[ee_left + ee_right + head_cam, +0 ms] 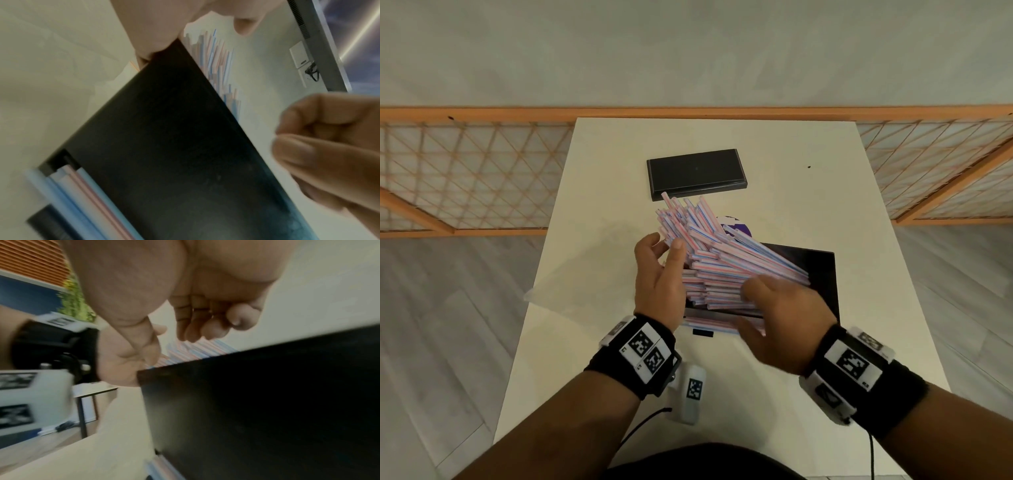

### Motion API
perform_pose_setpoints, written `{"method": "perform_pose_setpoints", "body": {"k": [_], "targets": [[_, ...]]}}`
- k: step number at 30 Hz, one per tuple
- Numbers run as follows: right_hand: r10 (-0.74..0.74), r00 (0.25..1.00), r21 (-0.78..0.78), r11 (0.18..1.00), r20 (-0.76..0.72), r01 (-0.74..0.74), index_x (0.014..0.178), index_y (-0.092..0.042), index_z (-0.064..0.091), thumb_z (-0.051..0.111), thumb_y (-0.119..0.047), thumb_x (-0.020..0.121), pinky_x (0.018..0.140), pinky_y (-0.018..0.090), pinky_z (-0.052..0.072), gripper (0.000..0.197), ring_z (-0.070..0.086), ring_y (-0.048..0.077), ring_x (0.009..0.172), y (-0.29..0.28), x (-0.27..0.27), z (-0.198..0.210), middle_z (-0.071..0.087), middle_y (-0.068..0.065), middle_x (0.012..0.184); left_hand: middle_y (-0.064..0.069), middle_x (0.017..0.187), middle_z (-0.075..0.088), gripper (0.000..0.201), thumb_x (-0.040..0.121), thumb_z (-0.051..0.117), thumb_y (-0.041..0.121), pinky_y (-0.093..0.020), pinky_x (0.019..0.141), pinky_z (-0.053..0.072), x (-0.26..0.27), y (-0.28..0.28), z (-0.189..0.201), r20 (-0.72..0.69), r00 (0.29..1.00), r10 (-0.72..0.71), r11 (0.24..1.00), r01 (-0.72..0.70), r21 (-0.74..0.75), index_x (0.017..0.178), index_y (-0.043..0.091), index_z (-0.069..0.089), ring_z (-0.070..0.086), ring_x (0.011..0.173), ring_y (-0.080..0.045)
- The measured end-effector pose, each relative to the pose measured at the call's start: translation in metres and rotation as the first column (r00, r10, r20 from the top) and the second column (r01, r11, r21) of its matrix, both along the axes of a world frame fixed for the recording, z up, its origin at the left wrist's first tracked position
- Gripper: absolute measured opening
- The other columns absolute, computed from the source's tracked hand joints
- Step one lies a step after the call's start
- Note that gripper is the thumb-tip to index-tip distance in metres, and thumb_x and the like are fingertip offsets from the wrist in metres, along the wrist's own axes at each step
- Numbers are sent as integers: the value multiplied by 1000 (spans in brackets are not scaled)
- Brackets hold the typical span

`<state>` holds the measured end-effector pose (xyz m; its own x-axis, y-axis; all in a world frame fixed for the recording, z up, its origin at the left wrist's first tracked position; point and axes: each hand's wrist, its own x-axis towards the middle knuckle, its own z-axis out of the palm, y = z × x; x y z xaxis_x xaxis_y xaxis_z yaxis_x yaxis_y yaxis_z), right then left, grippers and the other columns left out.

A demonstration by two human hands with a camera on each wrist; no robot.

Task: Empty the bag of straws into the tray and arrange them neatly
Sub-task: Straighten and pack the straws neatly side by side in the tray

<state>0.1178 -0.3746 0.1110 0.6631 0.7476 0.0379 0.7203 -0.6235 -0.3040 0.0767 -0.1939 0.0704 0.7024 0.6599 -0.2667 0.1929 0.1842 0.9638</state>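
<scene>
A fanned heap of red- and blue-striped white straws (722, 267) lies across the near black tray (822, 274), its far ends jutting past the tray's left side. My left hand (664, 245) cups those left ends, thumb and loosely curved fingers touching them. My right hand (753, 291) rests palm down on the heap's near right part, fingers loosely curled. The right wrist view shows the fingertips (205, 331) just over the straws (201, 350) behind the tray wall (267, 402). A few straws (82, 194) lie outside the tray's near wall (164, 146). The clear bag (585, 270) lies flat at the left.
A second black tray (695, 171) sits farther back on the white table (876, 240). A purple round piece (739, 229) shows under the straws. A small black item (703, 332) lies by the tray's near edge. An orange lattice rail (465, 171) runs behind the table.
</scene>
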Motion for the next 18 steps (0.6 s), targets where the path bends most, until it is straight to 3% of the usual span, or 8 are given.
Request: {"method": "perform_pose_setpoints", "body": {"k": [2,3,5,8,11,15,18], "targets": [[101,995,-64,993,-17,-102,84,-24,54,49,-48,81,48,27,43,25,62,23,57,-1,-17,0,63,-5,71,-10,116,67,58,80,50,71,-60,101,49,0,3,-4,-16,999,31,999,-30,9,112,23,58,66,110,-33],[107,988,-160,979,-113,-125,88,-23,56,48,-49,85,53,29,45,27,64,24,65,-1,-25,-2,65,-4,77,-12,111,69,55,84,45,70,-59,101,48,-2,5,-6,-25,999,41,999,-40,31,104,22,63,66,107,-34],[-19,942,-425,895,-335,-133,105,-21,56,47,-53,90,73,34,49,37,64,27,91,-10,-34,-13,65,3,99,-10,101,75,53,91,39,63,-54,100,51,-9,6,-12,-44,997,57,998,-56,18,96,21,71,69,100,-31],[-278,867,-679,729,-414,-90,113,-17,56,52,-55,89,86,35,50,45,61,28,108,-26,-37,-40,60,7,118,0,87,77,46,94,40,52,-48,91,55,-22,8,-32,-76,996,43,996,-37,77,87,28,78,70,88,-28],[-480,799,-737,672,-362,70,118,-16,56,55,-54,86,83,31,50,49,61,26,110,-42,-33,-62,59,6,123,4,78,73,33,91,44,34,-48,83,53,-28,4,-49,-209,978,22,984,17,180,85,29,76,65,83,-34],[-675,656,-728,629,-339,272,118,-14,55,59,-56,83,81,27,48,55,59,24,112,-55,-27,-81,59,6,123,-17,93,74,21,91,54,13,-45,82,53,-30,2,-65,-438,899,10,977,85,196,93,12,75,63,97,-46],[-769,522,-644,616,-368,453,120,-13,53,67,-52,79,79,26,46,58,60,25,110,-61,-28,-87,62,6,121,-21,95,74,19,83,60,20,-40,73,51,-31,0,-78,-568,822,-55,987,130,92,90,11,76,66,94,-46]]}}
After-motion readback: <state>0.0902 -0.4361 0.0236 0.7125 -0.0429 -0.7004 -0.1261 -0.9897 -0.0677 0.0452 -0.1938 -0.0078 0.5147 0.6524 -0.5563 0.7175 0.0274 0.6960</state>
